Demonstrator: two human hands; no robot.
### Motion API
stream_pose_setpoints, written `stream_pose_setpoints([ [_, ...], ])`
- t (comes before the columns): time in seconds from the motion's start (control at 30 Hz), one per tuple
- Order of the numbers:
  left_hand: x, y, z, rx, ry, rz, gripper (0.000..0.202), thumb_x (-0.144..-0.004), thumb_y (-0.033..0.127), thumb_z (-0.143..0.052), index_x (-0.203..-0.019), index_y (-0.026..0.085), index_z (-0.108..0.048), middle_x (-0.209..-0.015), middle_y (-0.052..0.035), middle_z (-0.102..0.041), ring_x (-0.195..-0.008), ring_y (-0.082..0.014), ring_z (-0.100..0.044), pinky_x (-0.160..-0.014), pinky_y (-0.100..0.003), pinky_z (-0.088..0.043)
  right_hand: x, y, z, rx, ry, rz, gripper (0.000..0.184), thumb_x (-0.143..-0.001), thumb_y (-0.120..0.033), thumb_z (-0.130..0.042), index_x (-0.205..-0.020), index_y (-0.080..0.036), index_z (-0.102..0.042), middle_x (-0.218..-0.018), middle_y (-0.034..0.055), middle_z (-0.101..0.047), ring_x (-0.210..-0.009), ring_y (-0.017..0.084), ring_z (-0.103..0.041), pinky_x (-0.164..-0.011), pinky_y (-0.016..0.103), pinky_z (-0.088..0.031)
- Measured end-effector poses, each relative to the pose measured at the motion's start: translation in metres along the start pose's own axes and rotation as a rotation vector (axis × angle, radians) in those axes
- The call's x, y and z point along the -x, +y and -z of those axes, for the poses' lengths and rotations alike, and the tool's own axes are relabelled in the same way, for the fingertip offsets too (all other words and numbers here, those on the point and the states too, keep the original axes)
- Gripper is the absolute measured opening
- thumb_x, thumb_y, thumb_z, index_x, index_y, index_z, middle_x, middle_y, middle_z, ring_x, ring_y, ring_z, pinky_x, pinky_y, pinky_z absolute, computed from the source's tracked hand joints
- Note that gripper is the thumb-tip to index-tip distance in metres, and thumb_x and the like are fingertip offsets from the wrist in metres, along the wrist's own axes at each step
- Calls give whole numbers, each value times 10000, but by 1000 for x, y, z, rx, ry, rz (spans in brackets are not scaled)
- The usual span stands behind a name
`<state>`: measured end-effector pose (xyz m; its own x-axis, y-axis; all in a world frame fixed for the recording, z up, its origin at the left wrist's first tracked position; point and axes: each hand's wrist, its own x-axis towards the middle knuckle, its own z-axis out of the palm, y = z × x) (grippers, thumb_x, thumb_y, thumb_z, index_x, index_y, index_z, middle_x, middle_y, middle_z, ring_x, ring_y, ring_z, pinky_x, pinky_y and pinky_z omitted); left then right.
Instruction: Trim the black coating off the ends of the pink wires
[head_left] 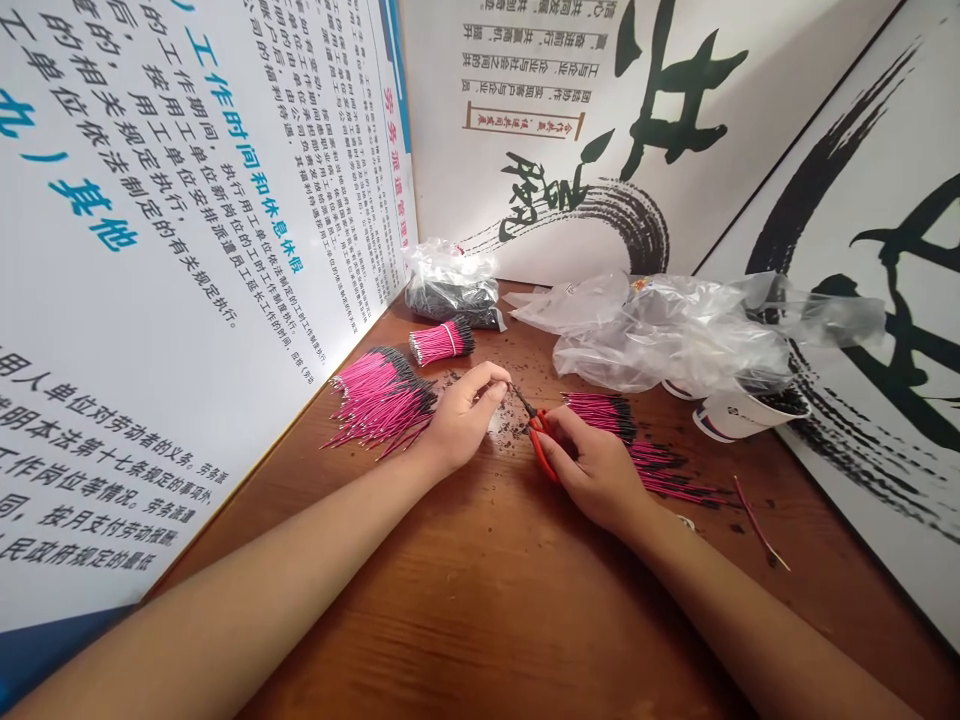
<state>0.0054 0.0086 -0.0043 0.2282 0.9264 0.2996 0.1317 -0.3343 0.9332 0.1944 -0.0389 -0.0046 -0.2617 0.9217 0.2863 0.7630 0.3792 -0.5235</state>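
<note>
Head view: right hand [592,470] holds red scissors [541,438] beside left hand [465,418].

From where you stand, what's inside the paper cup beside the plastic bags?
The paper cup holds dark scraps near its rim; anything lower down is hidden by the cup's wall.

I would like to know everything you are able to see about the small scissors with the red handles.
The small scissors have glossy red handles, probably plastic, and narrow, dark metal blades. The right hand grips them and partly hides the handles. They are held above the wooden table, tilted, with the blades pointing up and away toward the left hand. The tips nearly reach its fingertips. I cannot tell whether the blades are open.
</note>
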Motion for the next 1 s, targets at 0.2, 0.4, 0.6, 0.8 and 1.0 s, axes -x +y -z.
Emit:
stream_pose_setpoints([
  [0.2,-1,1,0,28,0,-15,139,-925,296,-459,-880,194,-542,-736,22,-502,-587,-95,-442,-556,-221,-418,0,0,0,-3,-2,2,239,-981,-419,-415,-914,-226,-538,-670,-11,-599,-579,173,-544,-587,263,-361],
  [0.4,-1,1,0,24,16,-22,142,-922,294,-450,-854,194,-525,-727,17,-486,-635,-115,-450,-612,-241,-423,-1,-1,0,-39,6,-36,225,-970,-427,-434,-934,-222,-518,-684,-19,-582,-580,164,-533,-590,261,-358],
  [0.6,-1,1,0,25,9,-32,151,-920,279,-442,-842,186,-533,-704,17,-480,-632,-117,-448,-612,-239,-413,0,-1,0,-29,-14,-30,227,-969,-432,-440,-959,-222,-525,-687,-23,-586,-580,167,-530,-589,263,-346],
  [0.8,-2,-1,0,23,2,-22,148,-919,283,-448,-871,184,-547,-656,32,-446,-605,-113,-435,-593,-233,-401,0,0,-1,-22,-27,-26,239,-978,-438,-434,-971,-222,-534,-708,-15,-606,-605,175,-536,-606,268,-345],
  [1.0,-2,-2,0,35,-6,-9,158,-920,295,-448,-865,186,-549,-640,37,-434,-586,-108,-423,-570,-225,-395,0,0,-1,-24,-37,-22,241,-981,-433,-426,-961,-218,-535,-705,-11,-600,-607,176,-531,-607,272,-342],
])
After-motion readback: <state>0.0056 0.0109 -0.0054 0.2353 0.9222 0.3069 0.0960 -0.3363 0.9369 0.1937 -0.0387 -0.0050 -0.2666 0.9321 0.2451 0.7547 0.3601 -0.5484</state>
